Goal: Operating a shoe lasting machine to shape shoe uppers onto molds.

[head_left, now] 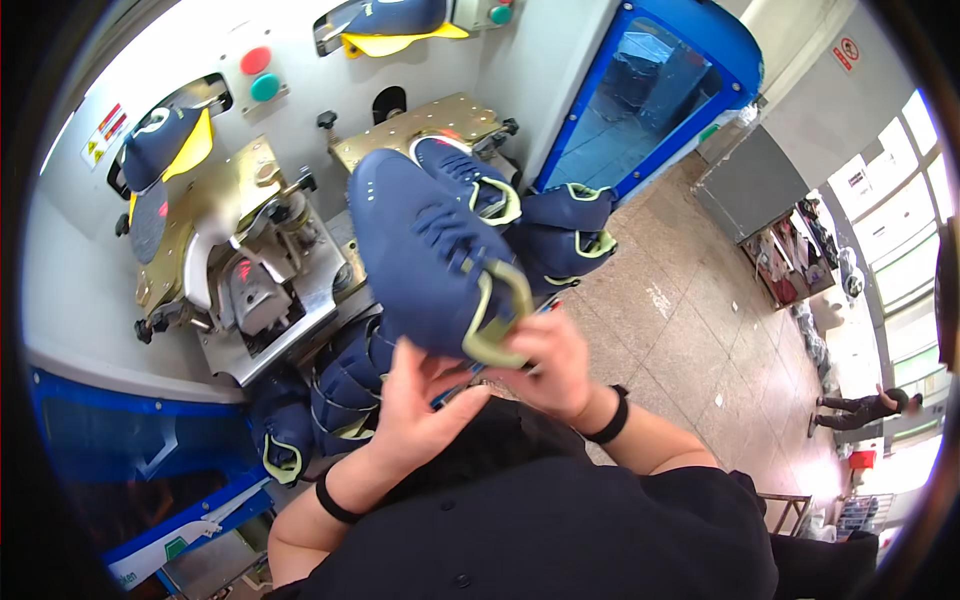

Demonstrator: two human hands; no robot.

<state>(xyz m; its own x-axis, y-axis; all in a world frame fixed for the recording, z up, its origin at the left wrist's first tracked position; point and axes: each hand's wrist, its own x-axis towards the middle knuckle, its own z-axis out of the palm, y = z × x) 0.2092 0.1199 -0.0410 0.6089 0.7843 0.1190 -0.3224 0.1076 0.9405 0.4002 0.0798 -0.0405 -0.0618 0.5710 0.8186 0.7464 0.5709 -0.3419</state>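
Observation:
A navy shoe upper [425, 245] with lime-green lining is held up in front of me, its toe pointing away and its laces on top. My left hand [425, 400] grips its near left underside, with the thumb reaching to the right. At the heel collar, my right hand [548, 365] has its fingers closed on the lime edge. Something thin and blue shows between my hands, too small to make out. Just beyond the held upper lies another navy shoe upper [462, 175] with a white edge, on the machine's brassy plate [415, 128].
More navy uppers [565, 230] sit right of the held one, others [345, 385] at lower left. The left station has a metal clamp [258, 290]. Red [255, 61] and green [265, 88] buttons are on the panel. A blue-framed door [640, 95] stands right; a person [865, 408] is far off.

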